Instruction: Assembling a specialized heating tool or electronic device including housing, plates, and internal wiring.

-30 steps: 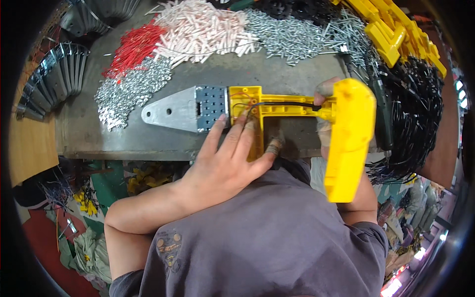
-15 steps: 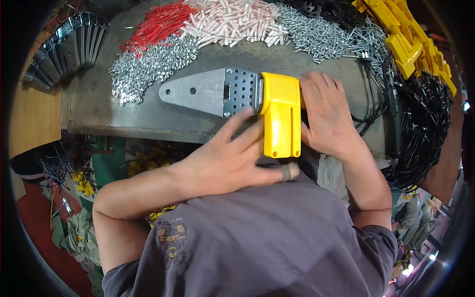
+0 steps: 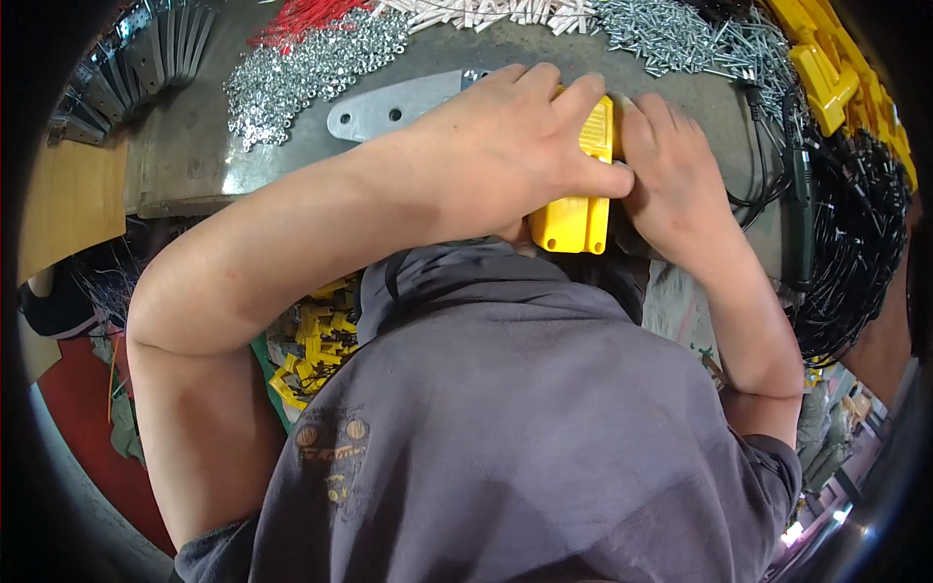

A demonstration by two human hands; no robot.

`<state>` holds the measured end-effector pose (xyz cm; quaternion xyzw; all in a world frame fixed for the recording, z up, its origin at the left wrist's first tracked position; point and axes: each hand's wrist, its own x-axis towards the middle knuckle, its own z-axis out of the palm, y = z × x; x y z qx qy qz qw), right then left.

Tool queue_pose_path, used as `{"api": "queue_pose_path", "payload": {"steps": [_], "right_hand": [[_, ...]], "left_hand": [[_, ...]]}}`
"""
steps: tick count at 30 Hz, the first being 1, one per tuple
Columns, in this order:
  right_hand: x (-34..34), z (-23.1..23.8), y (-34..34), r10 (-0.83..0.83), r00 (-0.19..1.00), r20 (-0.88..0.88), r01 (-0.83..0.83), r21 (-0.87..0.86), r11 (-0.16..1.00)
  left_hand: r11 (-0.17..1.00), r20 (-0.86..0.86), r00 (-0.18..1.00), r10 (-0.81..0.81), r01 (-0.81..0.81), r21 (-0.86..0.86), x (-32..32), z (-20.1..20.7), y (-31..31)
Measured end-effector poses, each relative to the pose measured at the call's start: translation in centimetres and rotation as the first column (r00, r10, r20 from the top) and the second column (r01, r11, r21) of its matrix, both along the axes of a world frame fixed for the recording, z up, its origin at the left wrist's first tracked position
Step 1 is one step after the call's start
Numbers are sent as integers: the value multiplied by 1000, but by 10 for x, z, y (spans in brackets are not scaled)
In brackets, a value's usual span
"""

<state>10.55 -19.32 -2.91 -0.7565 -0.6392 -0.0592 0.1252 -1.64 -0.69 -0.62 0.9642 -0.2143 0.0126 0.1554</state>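
Observation:
A yellow plastic housing (image 3: 571,225) with a ribbed top and two holes at its near end sits on the right end of a flat grey metal plate (image 3: 415,100). The plate tapers to the left and has two round holes. My left hand (image 3: 520,141) reaches across and grips the housing, its thumb over the yellow face and its fingers along the far side; it hides where the plate and housing join. Against the housing's right side, my right hand (image 3: 675,180) is closed, with bent fingers. Its thumb is hidden behind the housing.
Along the far side of the workbench (image 3: 180,175) lie piles of nuts (image 3: 301,78), red wires (image 3: 313,21), white sleeves (image 3: 505,12) and screws (image 3: 671,39). Metal brackets (image 3: 160,49) stand far left. A dark tool (image 3: 799,219), black cables (image 3: 846,262) and yellow housings (image 3: 826,83) lie right.
My left hand has risen from the near side of the housing and come over it, now gripping it. My right hand stays beside it. The whole view has shifted, with the bench higher in the picture.

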Motion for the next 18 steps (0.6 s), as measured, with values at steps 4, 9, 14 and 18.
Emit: {"api": "queue_pose_path", "payload": {"steps": [4, 9, 14, 18], "right_hand": [[0, 2, 5, -41, 998, 41, 42, -22, 999], [3, 8, 1, 5, 995, 104, -7, 26, 1000], [6, 5, -14, 3, 1000, 20, -3, -3, 1000], [30, 12, -12, 94, 935, -341, -77, 63, 995]], "left_hand": [[1000, 87, 996, 26, -26, -8, -2, -4, -3], [999, 116, 993, 24, -27, 22, -8, 4, -8], [1000, 27, 1000, 4, -3, -30, -4, 7, -19], [999, 7, 1000, 23, -23, -23, -6, 4, -20]]}}
